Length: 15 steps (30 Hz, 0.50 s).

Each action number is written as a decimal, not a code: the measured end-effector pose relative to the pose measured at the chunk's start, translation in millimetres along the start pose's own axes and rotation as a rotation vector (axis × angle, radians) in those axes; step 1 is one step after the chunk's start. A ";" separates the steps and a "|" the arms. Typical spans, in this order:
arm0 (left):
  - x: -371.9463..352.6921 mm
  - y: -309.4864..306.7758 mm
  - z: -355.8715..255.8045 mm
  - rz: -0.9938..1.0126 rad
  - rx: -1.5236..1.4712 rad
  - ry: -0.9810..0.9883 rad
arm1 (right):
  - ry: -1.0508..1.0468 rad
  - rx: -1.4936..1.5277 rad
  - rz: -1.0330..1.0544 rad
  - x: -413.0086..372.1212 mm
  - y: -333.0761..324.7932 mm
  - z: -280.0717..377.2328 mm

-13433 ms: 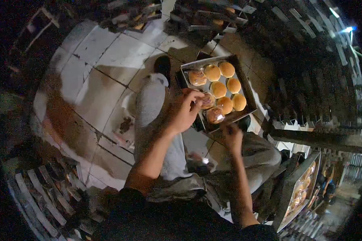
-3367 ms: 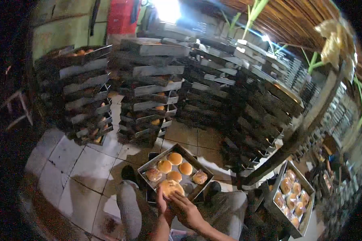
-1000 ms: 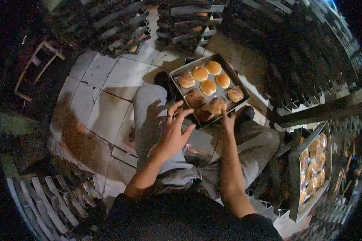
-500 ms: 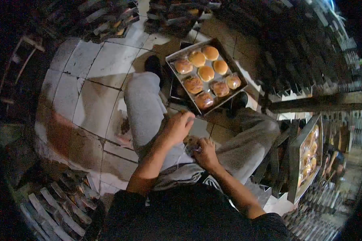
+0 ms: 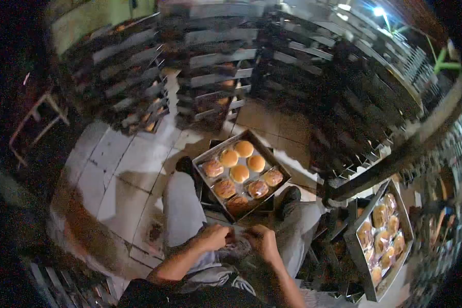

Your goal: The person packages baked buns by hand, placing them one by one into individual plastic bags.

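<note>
Over my lap, my left hand (image 5: 214, 237) and my right hand (image 5: 263, 243) are closed a short way apart, fingertips pinched. Thin, see-through plastic (image 5: 237, 248), which looks like a small bag, stretches between them; whether it holds anything is too dim to tell. Just beyond my hands, between my feet, a metal tray (image 5: 214, 202) sits tilted in view. Several round golden buns (image 5: 239, 173) lie in it bare, while several darker buns (image 5: 258, 188) shine as if wrapped in clear plastic. Neither hand touches the tray.
To my right stands another tray (image 5: 362, 267) full of wrapped buns (image 5: 382, 240). Dark slatted racks (image 5: 213, 56) stand ahead. A post (image 5: 390, 169) rises at the right. Pale floor tiles (image 5: 138, 154) lie at the left, with a frame (image 5: 38, 126) farther left.
My view has tilted up, so the tray appears lower and the racks show more. My left hand has come from near the tray's corner to the plastic beside my right hand.
</note>
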<state>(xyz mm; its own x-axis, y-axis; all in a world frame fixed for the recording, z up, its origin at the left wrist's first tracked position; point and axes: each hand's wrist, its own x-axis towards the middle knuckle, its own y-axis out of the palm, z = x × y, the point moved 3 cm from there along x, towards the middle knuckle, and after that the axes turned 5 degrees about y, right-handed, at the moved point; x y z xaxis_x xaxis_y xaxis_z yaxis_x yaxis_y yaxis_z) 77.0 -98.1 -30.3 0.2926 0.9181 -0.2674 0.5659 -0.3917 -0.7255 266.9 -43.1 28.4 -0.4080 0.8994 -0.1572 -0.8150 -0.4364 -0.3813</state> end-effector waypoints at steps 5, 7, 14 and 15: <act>14.2 -40.6 -31.7 -0.093 0.288 0.293 | -0.171 -0.216 0.161 -21.1 1.6 -9.5; 16.8 -33.8 -33.7 -0.097 0.320 0.351 | -0.279 -0.196 0.134 -26.5 17.2 -14.7; 1.1 -84.9 -101.0 -0.346 0.242 0.561 | -0.473 -0.346 0.120 13.1 13.0 -5.0; 1.3 -91.9 -101.0 -0.416 0.139 0.562 | -0.458 -0.344 0.132 22.8 14.6 7.4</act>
<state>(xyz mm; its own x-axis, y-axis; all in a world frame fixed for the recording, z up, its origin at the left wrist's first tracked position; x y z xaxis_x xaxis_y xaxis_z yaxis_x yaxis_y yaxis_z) 103.2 -67.1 100.0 0.4478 0.8050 0.3892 0.6244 0.0300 -0.7805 242.7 -29.2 26.0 -0.6956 0.7010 0.1572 -0.5962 -0.4411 -0.6708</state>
